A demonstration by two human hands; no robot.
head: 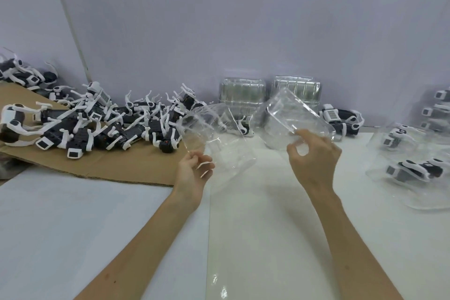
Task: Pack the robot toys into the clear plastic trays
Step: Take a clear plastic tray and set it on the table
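Most of what we see is the white counter (73,214), with a plain wall behind it. On its left lies a brown cardboard sheet (136,163), and across that sheet sprawls a heap of black-and-white robot toys (102,124), tangled and loose. At the far right sit packed trays (414,170), each with a toy showing through the plastic. Against the wall stand two stacks of clear trays, the left stack (242,95) and the right stack (295,90), side by side. One single robot toy (341,118) lies just right of them.

We hold two clear plastic trays above the counter, between the heap and the packed ones. The left tray (219,143) is tilted, its near corner pinched in our left grip (192,170), fingers curled together on the rim. The tray rises up and to the right of that grip. The right tray (289,117) stands higher and nearer the stacks, with our right grip (314,156) clamped on its lower rim between thumb and fingertips, so the tray lies up and left of the grip. Neither held tray has a toy in it.
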